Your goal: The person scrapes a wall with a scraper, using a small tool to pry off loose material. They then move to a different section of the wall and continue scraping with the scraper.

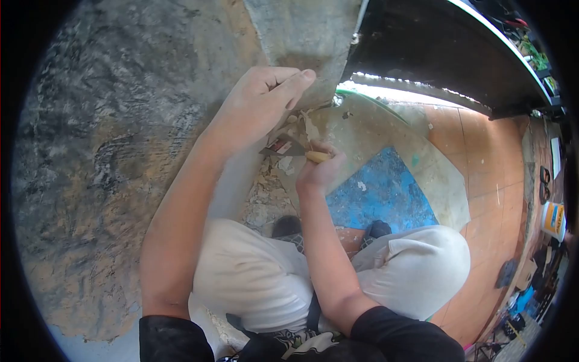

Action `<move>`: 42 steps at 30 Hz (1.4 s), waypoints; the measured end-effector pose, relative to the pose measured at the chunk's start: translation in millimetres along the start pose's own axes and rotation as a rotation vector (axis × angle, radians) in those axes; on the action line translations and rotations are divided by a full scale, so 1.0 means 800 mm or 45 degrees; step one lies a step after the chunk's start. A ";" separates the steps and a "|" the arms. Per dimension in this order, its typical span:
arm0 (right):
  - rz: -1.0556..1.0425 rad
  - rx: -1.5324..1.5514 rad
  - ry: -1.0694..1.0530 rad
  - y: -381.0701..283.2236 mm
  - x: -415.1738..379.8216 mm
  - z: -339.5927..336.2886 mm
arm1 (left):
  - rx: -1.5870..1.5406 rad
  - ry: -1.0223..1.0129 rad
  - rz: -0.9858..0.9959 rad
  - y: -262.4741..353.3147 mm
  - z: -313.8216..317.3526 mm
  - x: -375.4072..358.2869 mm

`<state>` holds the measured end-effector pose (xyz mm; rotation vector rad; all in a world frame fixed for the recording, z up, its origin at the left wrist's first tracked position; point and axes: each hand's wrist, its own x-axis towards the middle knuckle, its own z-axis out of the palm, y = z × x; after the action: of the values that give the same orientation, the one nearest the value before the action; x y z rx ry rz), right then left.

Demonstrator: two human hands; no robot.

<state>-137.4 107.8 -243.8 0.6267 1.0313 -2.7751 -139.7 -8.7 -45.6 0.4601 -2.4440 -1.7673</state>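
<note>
My right hand [319,172] is closed around the wooden handle of a scraper [289,148], low beside the wall. Its flat metal blade points left, toward the foot of the wall. Higher up, near the corner of the wall [181,102], my left hand [268,93] is curled into a fist with the thumb lying along the top. I cannot tell whether its fingers hold anything. Loose flakes of peeled coating [271,190] lie between the wall and my feet, and some curl up [310,127] just beyond the blade.
A worn sheet [434,175] with a blue patch [383,193] covers part of the orange tiled floor [488,157]. A dark panel [428,48] stands ahead, with light entering under it. At the far right are a white-and-yellow bucket [553,218], sandals [544,184] and assorted clutter.
</note>
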 end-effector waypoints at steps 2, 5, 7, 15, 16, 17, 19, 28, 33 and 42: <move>0.409 -0.129 0.203 -0.020 0.005 -0.012 | 0.139 -0.055 -0.147 -0.009 0.007 0.006; 0.673 -0.225 0.310 -0.051 -0.003 -0.009 | 0.185 -0.115 -0.489 -0.040 0.022 0.015; 0.720 -0.206 0.227 -0.055 -0.002 -0.027 | 0.302 -0.134 -0.657 -0.074 0.031 0.017; 0.711 0.474 0.513 -0.030 -0.051 -0.059 | 0.975 -0.633 -1.344 -0.109 0.056 0.006; 0.857 0.605 0.508 -0.021 -0.064 -0.060 | 0.740 -0.474 -1.321 -0.115 0.062 0.003; 0.999 0.740 0.497 -0.012 -0.077 -0.060 | 0.507 -0.315 -1.286 -0.123 0.065 0.001; 1.111 0.677 0.382 -0.015 -0.103 -0.046 | 0.534 -0.303 -1.127 -0.151 0.064 0.000; 1.414 0.549 0.039 -0.042 -0.103 -0.005 | 1.127 -0.262 -0.910 -0.199 0.055 -0.008; 1.446 0.426 0.151 -0.030 -0.086 0.005 | 1.457 -0.225 -0.585 -0.204 0.066 0.004; 1.480 0.463 0.072 0.002 -0.052 -0.004 | 1.654 -0.380 -0.353 -0.208 0.085 0.031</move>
<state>-98.0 107.2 -229.8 0.9407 0.0271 -1.8642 -148.8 -1.5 -226.8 0.6240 -3.5722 0.0161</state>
